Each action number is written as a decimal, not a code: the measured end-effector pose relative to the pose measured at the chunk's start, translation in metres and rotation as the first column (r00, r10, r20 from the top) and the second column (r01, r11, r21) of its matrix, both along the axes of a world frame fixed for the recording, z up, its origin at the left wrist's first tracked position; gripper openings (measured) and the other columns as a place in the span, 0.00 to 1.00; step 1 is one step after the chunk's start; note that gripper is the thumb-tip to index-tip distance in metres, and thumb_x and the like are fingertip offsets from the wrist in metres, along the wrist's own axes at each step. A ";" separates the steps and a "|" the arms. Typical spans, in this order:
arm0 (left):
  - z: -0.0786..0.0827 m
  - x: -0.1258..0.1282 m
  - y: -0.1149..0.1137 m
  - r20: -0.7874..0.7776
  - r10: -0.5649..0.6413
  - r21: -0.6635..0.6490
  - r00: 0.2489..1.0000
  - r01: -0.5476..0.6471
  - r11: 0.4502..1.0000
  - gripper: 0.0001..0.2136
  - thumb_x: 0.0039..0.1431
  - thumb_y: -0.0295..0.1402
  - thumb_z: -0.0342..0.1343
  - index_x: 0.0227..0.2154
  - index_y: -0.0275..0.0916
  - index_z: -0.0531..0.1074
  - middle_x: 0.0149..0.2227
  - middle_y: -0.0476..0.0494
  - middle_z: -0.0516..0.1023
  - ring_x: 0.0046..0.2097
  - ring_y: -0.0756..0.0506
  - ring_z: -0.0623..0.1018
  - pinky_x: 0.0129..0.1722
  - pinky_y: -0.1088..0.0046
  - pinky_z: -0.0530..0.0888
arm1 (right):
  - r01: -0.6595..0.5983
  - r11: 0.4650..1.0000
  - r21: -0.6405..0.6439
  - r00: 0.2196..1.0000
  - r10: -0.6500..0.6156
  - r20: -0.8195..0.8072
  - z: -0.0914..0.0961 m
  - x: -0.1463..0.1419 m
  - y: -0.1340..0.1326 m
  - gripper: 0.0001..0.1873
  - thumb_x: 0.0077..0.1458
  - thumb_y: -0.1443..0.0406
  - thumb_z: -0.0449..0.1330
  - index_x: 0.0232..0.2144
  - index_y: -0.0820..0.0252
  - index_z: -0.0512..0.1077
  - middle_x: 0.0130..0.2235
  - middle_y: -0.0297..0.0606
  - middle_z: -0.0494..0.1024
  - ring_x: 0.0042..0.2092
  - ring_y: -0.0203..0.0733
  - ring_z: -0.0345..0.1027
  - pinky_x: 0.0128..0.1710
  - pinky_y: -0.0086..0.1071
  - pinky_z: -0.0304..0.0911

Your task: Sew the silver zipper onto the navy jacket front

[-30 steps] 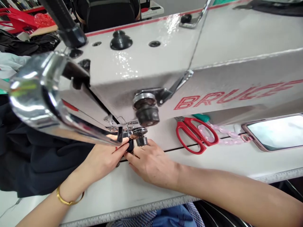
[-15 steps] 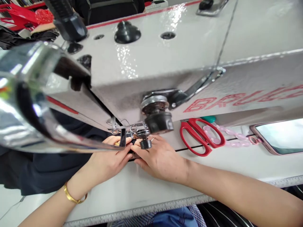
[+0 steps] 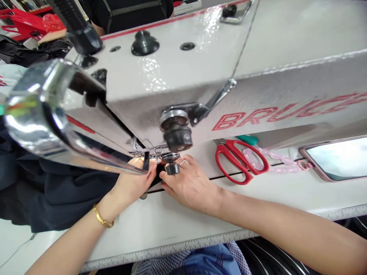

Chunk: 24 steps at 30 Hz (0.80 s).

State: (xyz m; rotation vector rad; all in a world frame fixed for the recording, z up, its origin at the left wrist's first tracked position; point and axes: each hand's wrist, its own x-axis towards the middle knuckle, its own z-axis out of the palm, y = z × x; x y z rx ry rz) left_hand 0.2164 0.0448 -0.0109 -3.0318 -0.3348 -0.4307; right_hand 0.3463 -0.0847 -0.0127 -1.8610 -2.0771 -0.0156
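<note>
Under the head of a white sewing machine (image 3: 134, 82), my left hand (image 3: 134, 183) has its fingers closed on dark fabric (image 3: 43, 194). Its fingertips are partly hidden behind the machine's chrome lever guard. Just to the right, my right hand (image 3: 192, 185) is bent with thumb and fingers together at the same fabric, close to the needle area. A narrow dark strip of the cloth shows between both hands. The bulk of the fabric lies in folds at the left. A tension knob (image 3: 172, 169) covers part of the right fingers.
Red-handled scissors (image 3: 242, 162) lie right of my right hand, by a pink bead strap (image 3: 282, 168) fixed to a phone (image 3: 338, 158). A teal object (image 3: 248, 140) sits behind them. A measuring tape (image 3: 172, 247) runs along the table's front edge. Another person (image 3: 129, 17) is behind the machine.
My left hand has drawn back a little from the right one, so more dark cloth shows between them. The thread take-up lever on the machine's front looks lower. The camera view has shifted slightly.
</note>
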 end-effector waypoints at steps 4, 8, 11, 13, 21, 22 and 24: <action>0.002 0.000 -0.001 0.069 -0.063 0.005 0.996 0.062 0.998 0.10 0.58 0.27 0.43 0.27 0.38 0.69 0.21 0.48 0.69 0.26 0.48 0.69 0.27 0.73 0.65 | -0.027 1.000 0.014 1.000 0.027 0.005 0.001 0.002 0.000 0.09 0.58 0.63 0.49 0.35 0.61 0.67 0.48 0.44 0.66 0.50 0.49 0.55 0.50 0.48 0.47; 0.000 0.000 0.000 0.068 -0.023 -0.006 0.997 0.024 1.000 0.10 0.58 0.28 0.43 0.27 0.38 0.69 0.21 0.48 0.70 0.26 0.48 0.70 0.26 0.74 0.66 | -0.058 0.998 -0.019 0.998 0.058 -0.040 0.002 0.005 0.001 0.07 0.56 0.63 0.51 0.36 0.60 0.66 0.45 0.42 0.68 0.50 0.48 0.55 0.51 0.49 0.45; -0.003 -0.003 0.001 0.066 -0.013 0.032 0.998 0.011 0.999 0.09 0.57 0.27 0.45 0.27 0.36 0.70 0.24 0.46 0.72 0.27 0.47 0.71 0.27 0.72 0.68 | -0.055 0.997 -0.062 0.997 0.052 -0.057 0.004 0.006 0.000 0.07 0.56 0.63 0.52 0.36 0.60 0.65 0.45 0.42 0.68 0.49 0.48 0.56 0.52 0.51 0.43; -0.004 -0.006 0.002 0.062 -0.046 0.056 0.997 0.043 0.997 0.08 0.56 0.25 0.46 0.31 0.36 0.70 0.26 0.45 0.73 0.30 0.46 0.72 0.30 0.71 0.69 | -0.048 0.996 -0.071 0.998 0.044 -0.054 0.005 0.005 0.000 0.07 0.55 0.63 0.52 0.35 0.60 0.65 0.44 0.43 0.68 0.49 0.48 0.56 0.53 0.53 0.42; -0.003 -0.012 0.002 -0.151 -0.066 -0.013 0.986 0.064 0.998 0.11 0.58 0.26 0.46 0.42 0.36 0.68 0.39 0.41 0.73 0.40 0.43 0.71 0.39 0.65 0.69 | -0.044 0.996 -0.072 0.999 0.042 -0.030 0.006 0.006 -0.003 0.08 0.56 0.62 0.53 0.37 0.59 0.66 0.44 0.40 0.69 0.49 0.48 0.56 0.52 0.54 0.43; -0.002 -0.012 0.002 -0.174 -0.071 -0.025 0.982 0.068 0.997 0.11 0.58 0.26 0.45 0.42 0.36 0.68 0.39 0.40 0.72 0.40 0.43 0.71 0.39 0.65 0.69 | -0.052 0.997 -0.058 0.998 0.050 -0.024 0.006 0.007 -0.003 0.09 0.56 0.62 0.53 0.38 0.60 0.66 0.46 0.41 0.68 0.50 0.48 0.55 0.52 0.54 0.43; -0.002 -0.012 0.003 -0.201 -0.083 -0.028 0.976 0.079 0.997 0.13 0.57 0.25 0.45 0.44 0.37 0.67 0.38 0.41 0.72 0.40 0.42 0.71 0.39 0.65 0.69 | -0.077 0.997 -0.030 0.997 0.077 -0.021 0.005 0.008 -0.003 0.10 0.55 0.61 0.53 0.39 0.61 0.65 0.50 0.41 0.66 0.52 0.48 0.52 0.53 0.53 0.43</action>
